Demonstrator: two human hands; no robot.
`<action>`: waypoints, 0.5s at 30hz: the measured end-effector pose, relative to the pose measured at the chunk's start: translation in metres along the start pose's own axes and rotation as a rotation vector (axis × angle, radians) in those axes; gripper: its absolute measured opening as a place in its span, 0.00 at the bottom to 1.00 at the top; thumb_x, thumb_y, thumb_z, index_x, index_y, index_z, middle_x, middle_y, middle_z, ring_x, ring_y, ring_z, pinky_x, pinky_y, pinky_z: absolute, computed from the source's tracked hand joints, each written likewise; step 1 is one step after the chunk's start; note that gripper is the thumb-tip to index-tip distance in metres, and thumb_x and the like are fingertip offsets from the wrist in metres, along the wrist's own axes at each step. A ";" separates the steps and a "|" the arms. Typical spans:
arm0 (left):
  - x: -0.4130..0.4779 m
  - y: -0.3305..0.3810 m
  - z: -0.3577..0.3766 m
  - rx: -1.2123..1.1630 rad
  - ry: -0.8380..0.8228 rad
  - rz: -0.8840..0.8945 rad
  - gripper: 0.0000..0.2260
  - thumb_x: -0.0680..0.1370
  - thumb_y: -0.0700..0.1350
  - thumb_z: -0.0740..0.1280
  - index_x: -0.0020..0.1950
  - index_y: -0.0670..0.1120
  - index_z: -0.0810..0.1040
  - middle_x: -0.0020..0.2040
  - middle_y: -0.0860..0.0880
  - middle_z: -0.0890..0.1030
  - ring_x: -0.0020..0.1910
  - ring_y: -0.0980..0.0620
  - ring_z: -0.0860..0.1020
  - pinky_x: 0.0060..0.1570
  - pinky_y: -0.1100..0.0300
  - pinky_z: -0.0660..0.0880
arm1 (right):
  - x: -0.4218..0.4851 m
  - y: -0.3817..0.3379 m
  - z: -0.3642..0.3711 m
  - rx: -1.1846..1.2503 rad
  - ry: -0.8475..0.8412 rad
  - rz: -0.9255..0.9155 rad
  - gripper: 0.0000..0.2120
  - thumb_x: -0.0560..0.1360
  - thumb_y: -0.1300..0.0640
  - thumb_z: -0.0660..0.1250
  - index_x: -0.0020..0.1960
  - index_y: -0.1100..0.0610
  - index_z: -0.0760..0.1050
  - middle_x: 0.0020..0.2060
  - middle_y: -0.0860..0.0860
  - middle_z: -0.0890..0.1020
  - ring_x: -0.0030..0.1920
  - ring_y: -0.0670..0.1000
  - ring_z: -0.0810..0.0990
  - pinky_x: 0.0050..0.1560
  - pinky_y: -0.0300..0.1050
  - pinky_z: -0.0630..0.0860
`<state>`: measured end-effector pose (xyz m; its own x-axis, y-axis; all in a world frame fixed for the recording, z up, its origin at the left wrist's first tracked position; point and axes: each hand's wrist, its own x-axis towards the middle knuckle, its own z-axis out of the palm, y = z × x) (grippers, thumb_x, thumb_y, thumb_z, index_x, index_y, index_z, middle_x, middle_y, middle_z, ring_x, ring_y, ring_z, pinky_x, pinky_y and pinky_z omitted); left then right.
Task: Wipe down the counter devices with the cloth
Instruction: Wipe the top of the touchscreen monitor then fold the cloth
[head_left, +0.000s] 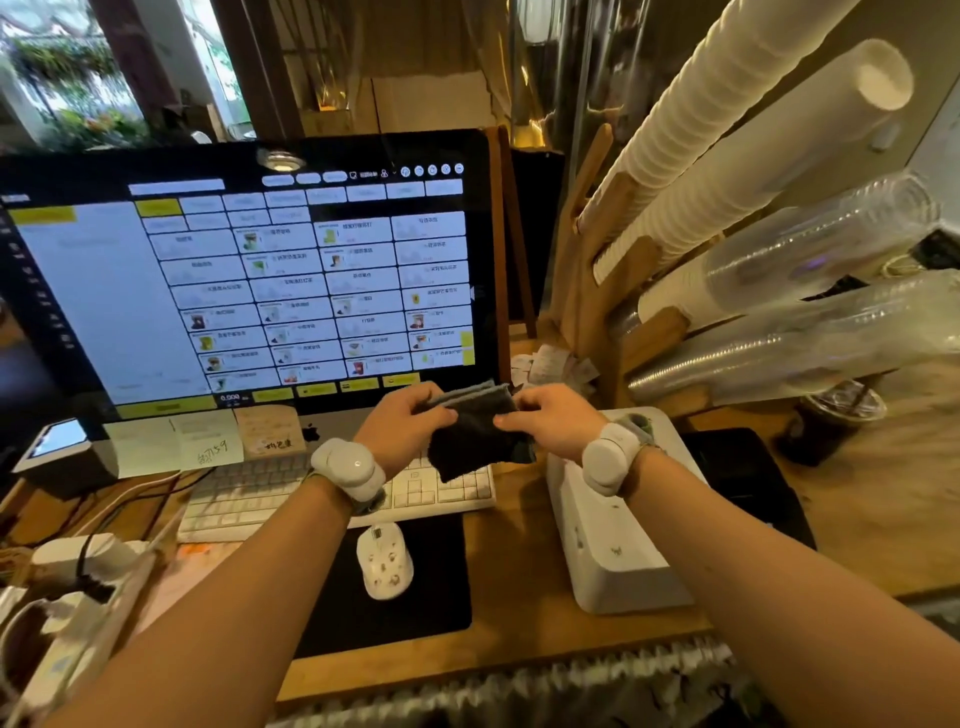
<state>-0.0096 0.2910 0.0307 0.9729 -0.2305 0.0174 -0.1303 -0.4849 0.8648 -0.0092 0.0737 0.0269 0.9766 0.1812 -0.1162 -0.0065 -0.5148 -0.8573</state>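
The dark cloth (478, 431) was held in the air above the far end of the keyboard (249, 493), in front of the lower edge of the monitor (234, 286). It touched no device. Its upper part lay doubled over and showed a grey layered edge, while the lower part hung loose.

The left hand (410, 415) gripped the cloth's left side with curled fingers. The right hand (545, 421) pinched the right side between thumb and fingers. This two-sided hold probably served to fold the cloth into a flat pad before wiping.

The devices lay within reach:
- the mouse (385, 566) sat on its black mat (415, 613) below the hands;
- a white box-shaped unit (613, 545) stood under the right wrist.

Paper notes (208, 441) stuck along the monitor's lower edge could be dislodged by a wipe there.
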 end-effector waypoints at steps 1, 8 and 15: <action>0.001 0.003 -0.002 0.029 -0.011 0.033 0.07 0.79 0.44 0.66 0.48 0.40 0.78 0.45 0.38 0.79 0.46 0.43 0.79 0.48 0.53 0.75 | 0.000 -0.002 -0.001 -0.008 -0.003 -0.008 0.07 0.77 0.49 0.67 0.45 0.51 0.80 0.40 0.49 0.83 0.44 0.50 0.82 0.44 0.40 0.78; 0.008 0.021 -0.014 0.092 -0.038 0.070 0.07 0.79 0.44 0.65 0.46 0.42 0.81 0.42 0.44 0.80 0.44 0.46 0.77 0.50 0.52 0.72 | 0.003 -0.013 -0.007 0.030 0.075 -0.161 0.11 0.78 0.49 0.65 0.50 0.54 0.83 0.43 0.51 0.84 0.48 0.50 0.82 0.54 0.47 0.80; 0.005 0.033 -0.013 0.110 -0.040 0.115 0.06 0.77 0.46 0.69 0.51 0.47 0.83 0.45 0.48 0.84 0.47 0.53 0.81 0.49 0.59 0.75 | -0.001 -0.045 -0.026 -0.080 0.030 -0.308 0.09 0.76 0.51 0.68 0.52 0.53 0.84 0.43 0.49 0.84 0.47 0.49 0.83 0.52 0.44 0.82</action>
<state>-0.0062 0.2850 0.0656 0.9422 -0.3222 0.0917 -0.2630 -0.5422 0.7980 -0.0039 0.0751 0.0780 0.9359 0.3144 0.1588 0.3064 -0.5042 -0.8074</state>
